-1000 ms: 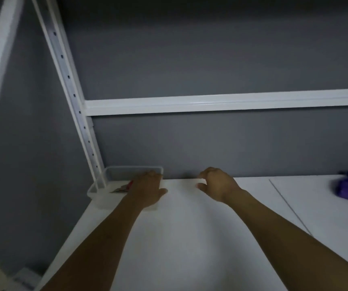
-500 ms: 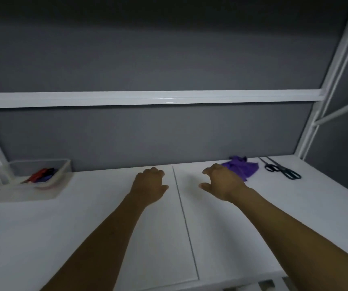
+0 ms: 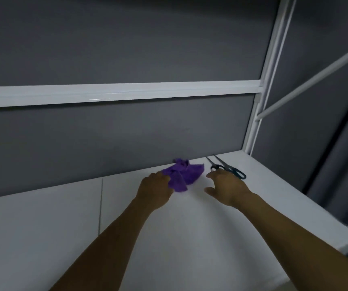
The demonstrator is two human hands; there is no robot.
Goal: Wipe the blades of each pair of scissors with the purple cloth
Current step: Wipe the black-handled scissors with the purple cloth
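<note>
A crumpled purple cloth lies on the white shelf near the grey back wall. My left hand rests at the cloth's left edge with its fingertips touching the fabric, and I see no grip on it. To the right of the cloth lies a pair of scissors with dark teal handles, its blades slightly apart and pointing toward the wall. My right hand hovers just in front of the handles with fingers spread, holding nothing and hiding part of one handle ring.
A white upright post stands at the shelf's back right corner, with a diagonal brace beyond it. A white horizontal rail crosses the back wall. The shelf's right edge drops off close to the scissors.
The view has swung right, so the clear bin at the left is out of sight. Both hands have moved right and forward, to the cloth and the scissors.
</note>
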